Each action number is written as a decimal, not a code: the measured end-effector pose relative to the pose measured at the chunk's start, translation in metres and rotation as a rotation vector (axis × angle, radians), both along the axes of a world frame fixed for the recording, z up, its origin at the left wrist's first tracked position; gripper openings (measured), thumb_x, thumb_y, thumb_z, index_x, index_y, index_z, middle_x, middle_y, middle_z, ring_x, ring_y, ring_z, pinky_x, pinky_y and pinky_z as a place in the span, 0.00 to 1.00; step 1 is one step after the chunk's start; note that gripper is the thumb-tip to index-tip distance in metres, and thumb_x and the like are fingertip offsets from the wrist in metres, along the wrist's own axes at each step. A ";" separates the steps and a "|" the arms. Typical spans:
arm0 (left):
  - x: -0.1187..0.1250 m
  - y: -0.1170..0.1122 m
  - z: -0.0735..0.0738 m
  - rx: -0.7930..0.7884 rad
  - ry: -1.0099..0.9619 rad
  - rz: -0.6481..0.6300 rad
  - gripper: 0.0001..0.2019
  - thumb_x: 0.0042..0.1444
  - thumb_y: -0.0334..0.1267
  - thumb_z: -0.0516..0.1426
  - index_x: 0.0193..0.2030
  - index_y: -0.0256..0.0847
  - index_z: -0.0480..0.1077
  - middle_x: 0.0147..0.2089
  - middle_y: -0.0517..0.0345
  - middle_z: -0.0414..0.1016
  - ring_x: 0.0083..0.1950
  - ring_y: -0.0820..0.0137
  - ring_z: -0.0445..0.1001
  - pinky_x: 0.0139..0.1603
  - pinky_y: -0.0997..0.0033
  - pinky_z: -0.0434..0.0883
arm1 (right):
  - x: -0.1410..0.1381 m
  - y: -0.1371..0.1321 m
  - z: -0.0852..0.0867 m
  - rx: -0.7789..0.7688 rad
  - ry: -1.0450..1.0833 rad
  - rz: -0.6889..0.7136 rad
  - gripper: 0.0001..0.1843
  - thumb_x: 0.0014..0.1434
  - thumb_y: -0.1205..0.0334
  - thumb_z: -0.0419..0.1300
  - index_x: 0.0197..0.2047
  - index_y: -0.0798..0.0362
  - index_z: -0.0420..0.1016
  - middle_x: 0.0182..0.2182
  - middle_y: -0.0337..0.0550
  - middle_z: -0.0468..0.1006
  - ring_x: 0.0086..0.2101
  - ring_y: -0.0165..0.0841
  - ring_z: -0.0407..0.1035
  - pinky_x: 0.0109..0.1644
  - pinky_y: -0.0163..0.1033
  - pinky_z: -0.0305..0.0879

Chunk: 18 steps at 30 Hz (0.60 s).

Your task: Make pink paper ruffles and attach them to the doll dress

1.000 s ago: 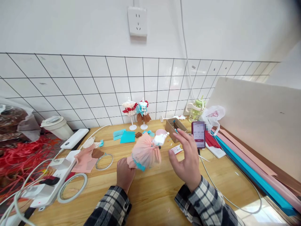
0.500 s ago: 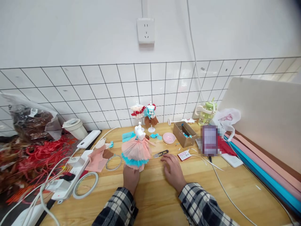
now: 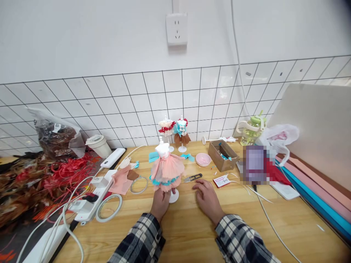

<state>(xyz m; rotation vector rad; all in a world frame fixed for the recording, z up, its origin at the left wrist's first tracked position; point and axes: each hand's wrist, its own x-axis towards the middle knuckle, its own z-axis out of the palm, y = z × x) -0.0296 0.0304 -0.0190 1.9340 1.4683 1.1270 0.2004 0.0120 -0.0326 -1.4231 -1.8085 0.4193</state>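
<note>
A small white mannequin stand wears a layered pink and turquoise paper dress. My left hand is closed around the stand's post just under the skirt; the skirt covers part of the fingers. My right hand rests on the table with fingers loosely spread, holding nothing. Just beyond its fingertips lie black-handled thread snips. Two more dressed mannequins stand by the wall, one in white and red, the other in turquoise and brown.
A pink bowl, a brown box of scraps and a red-white card lie right of centre. Left are a tape ring, pink paper and a power strip with trailing cables. A green bottle stands at back right.
The dressed mannequin has tilted and turned in my left hand, so its round base now shows. The camera view has shifted a little left. My right hand stays on the table.
</note>
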 end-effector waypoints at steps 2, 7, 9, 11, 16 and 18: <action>0.001 0.000 0.001 -0.031 -0.011 0.026 0.17 0.58 0.47 0.53 0.29 0.38 0.76 0.31 0.53 0.80 0.33 0.64 0.77 0.37 0.68 0.72 | 0.000 0.000 0.000 -0.006 0.002 0.001 0.16 0.52 0.74 0.52 0.39 0.50 0.76 0.49 0.48 0.72 0.52 0.40 0.64 0.57 0.49 0.61; 0.001 0.000 0.004 -0.066 -0.023 0.056 0.15 0.56 0.45 0.54 0.28 0.40 0.78 0.33 0.54 0.81 0.37 0.63 0.78 0.40 0.67 0.72 | 0.001 0.000 0.003 -0.033 0.008 -0.007 0.17 0.51 0.75 0.52 0.39 0.50 0.76 0.49 0.48 0.72 0.52 0.40 0.65 0.58 0.47 0.61; 0.001 0.000 0.005 -0.084 -0.038 0.062 0.17 0.58 0.46 0.53 0.30 0.40 0.79 0.33 0.54 0.82 0.35 0.63 0.78 0.38 0.68 0.73 | 0.001 0.000 0.003 -0.049 0.004 -0.003 0.17 0.52 0.75 0.52 0.39 0.50 0.76 0.49 0.47 0.72 0.52 0.40 0.64 0.59 0.47 0.60; 0.001 0.000 0.004 -0.102 -0.055 0.072 0.19 0.59 0.48 0.52 0.33 0.39 0.80 0.33 0.53 0.83 0.35 0.63 0.79 0.37 0.68 0.73 | 0.001 0.000 0.003 -0.059 0.001 0.002 0.16 0.52 0.74 0.52 0.39 0.50 0.76 0.50 0.47 0.72 0.53 0.40 0.64 0.59 0.47 0.60; 0.001 0.002 0.002 -0.112 -0.087 0.104 0.20 0.59 0.49 0.51 0.37 0.39 0.80 0.37 0.51 0.83 0.38 0.62 0.80 0.40 0.68 0.75 | 0.002 0.000 0.002 -0.072 -0.010 0.022 0.16 0.52 0.73 0.53 0.39 0.49 0.76 0.49 0.47 0.72 0.53 0.40 0.63 0.60 0.47 0.59; 0.001 0.002 0.003 -0.110 -0.095 0.112 0.20 0.59 0.49 0.51 0.37 0.39 0.80 0.36 0.51 0.83 0.37 0.62 0.80 0.40 0.68 0.75 | 0.002 -0.001 0.002 -0.076 -0.018 0.023 0.16 0.52 0.73 0.53 0.39 0.49 0.76 0.49 0.47 0.72 0.53 0.40 0.63 0.60 0.47 0.59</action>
